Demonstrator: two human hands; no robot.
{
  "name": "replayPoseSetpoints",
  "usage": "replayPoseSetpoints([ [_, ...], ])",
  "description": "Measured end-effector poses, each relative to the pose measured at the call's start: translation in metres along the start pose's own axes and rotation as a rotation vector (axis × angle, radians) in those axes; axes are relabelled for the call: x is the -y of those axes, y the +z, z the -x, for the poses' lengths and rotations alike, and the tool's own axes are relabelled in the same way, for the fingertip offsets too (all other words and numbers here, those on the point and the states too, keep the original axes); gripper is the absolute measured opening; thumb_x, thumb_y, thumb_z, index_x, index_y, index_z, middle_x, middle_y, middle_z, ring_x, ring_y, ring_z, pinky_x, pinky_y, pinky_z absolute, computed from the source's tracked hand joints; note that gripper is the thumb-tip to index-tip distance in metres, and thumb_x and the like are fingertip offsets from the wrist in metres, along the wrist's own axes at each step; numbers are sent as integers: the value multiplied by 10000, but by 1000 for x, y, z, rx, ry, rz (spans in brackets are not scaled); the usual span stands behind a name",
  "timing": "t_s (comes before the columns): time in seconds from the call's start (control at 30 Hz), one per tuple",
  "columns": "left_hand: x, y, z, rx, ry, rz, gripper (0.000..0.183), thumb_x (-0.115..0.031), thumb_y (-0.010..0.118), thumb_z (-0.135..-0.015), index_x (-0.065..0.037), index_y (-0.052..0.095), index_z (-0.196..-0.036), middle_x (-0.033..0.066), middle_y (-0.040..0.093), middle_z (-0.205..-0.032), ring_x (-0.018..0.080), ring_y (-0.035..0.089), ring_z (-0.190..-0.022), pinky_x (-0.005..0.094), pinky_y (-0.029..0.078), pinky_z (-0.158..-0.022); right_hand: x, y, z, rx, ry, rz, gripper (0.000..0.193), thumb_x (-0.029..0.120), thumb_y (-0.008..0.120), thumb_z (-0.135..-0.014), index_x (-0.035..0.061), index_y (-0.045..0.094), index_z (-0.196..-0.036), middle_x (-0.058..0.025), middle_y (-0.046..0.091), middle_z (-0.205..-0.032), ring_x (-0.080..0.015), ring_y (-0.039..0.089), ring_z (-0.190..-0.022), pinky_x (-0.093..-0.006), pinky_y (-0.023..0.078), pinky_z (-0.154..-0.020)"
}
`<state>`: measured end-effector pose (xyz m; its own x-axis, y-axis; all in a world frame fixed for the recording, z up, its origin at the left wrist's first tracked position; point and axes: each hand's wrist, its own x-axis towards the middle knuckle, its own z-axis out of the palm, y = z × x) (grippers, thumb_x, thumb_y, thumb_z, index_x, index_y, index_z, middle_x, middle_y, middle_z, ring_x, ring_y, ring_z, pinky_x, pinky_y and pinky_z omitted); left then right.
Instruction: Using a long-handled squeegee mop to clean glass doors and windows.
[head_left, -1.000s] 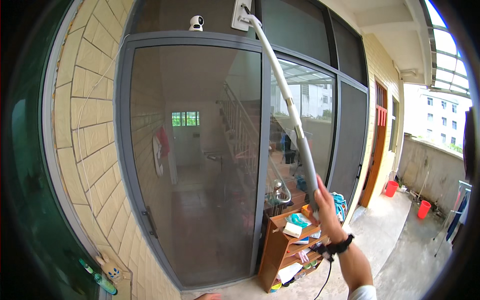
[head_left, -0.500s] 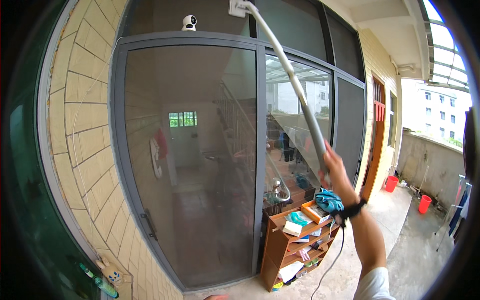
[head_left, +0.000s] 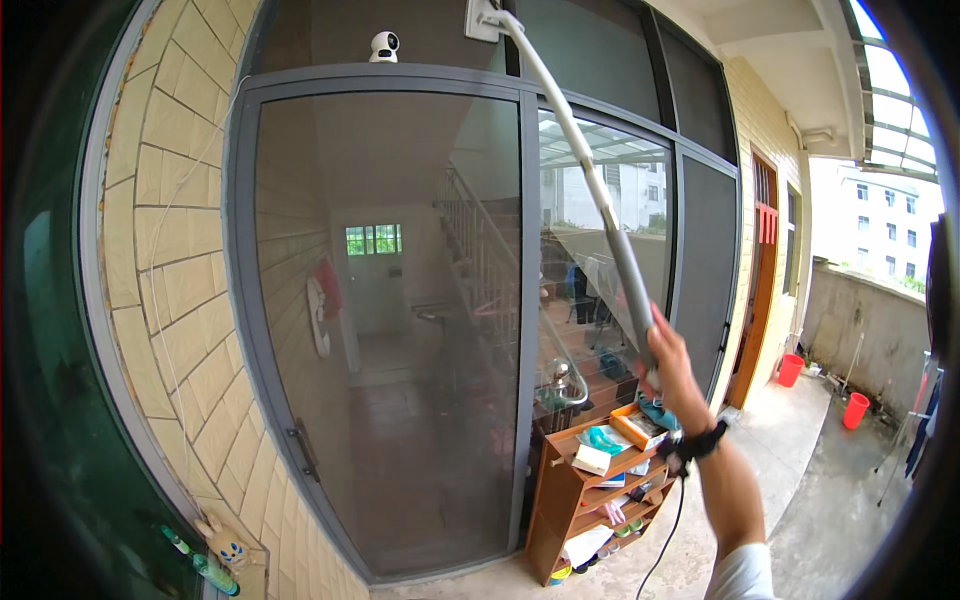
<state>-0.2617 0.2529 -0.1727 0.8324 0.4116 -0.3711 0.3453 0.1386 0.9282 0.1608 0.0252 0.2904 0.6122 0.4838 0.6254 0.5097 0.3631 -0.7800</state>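
Note:
My right hand [head_left: 666, 352] is closed around the grey lower grip of a long-handled window cleaner [head_left: 590, 175]. Its pale pole slants up and left across the glass. At the far end, the flat white head [head_left: 483, 20] lies over the dark upper pane [head_left: 430, 35], cut off by the top edge of the view; whether it presses on the glass I cannot tell. Beneath that pane stands a large grey-framed glass door [head_left: 400, 330]. A black band [head_left: 692, 448] circles my right wrist. My left hand is out of view.
A small white camera [head_left: 384, 46] sits on the door frame's top bar. Below my right hand stands a brown wooden shelf [head_left: 560, 500] with boxes, cloths and shoes. Red buckets [head_left: 790, 370] stand along the right wall; a plush toy [head_left: 228, 548] and green bottle [head_left: 213, 574] are lower left.
The whole view has shifted slightly, with the door and pole appearing a little further right. My right hand keeps its grip. Fingertips at the lower edge have gone out of view.

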Motion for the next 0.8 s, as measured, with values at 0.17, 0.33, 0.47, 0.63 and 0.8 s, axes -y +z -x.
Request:
replayPoseSetpoints([
  [0.17,60,-15,-28,-39,66,108,459,-227,696,-929,-20,573,-1320,81,666,-1198,174,652,-980,323,530,-813,87,-1,-86,-89,40,175,529,400,376,-1059,269,292,-1566,-22,476,-726,-112,451,-462,-267,351,-353],
  [0.33,65,-12,-28,-32,64,77,459,-225,685,-937,-15,565,-1328,92,665,-1185,188,664,-989,317,532,-795,70,-4,-102,-61,-16,23,509,266,420,-1061,279,317,-1559,-22,481,-679,-114,441,-439,-276,388,-367],
  [0.47,33,7,10,-83,-42,-31,437,-230,678,-943,-8,577,-1306,98,665,-1187,194,670,-997,315,534,-784,42,-3,-100,-56,-110,206,498,289,377,-1084,310,270,-1570,-10,471,-667,-88,462,-451,-241,409,-354],
  [0.63,8,23,42,-95,-48,112,512,-254,658,-956,-24,487,-1380,119,656,-1225,228,660,-1059,359,519,-868,5,-5,-83,-96,-74,172,493,252,352,-1085,325,276,-1567,15,438,-687,-73,423,-454,-232,401,-334],
  [0.8,-6,46,47,-89,-132,58,539,-268,652,-958,-55,454,-1412,122,658,-1226,226,652,-1084,372,514,-873,-74,9,-8,-70,-78,237,523,194,411,-1050,248,321,-1563,22,474,-690,-52,457,-497,-241,404,-415],
])
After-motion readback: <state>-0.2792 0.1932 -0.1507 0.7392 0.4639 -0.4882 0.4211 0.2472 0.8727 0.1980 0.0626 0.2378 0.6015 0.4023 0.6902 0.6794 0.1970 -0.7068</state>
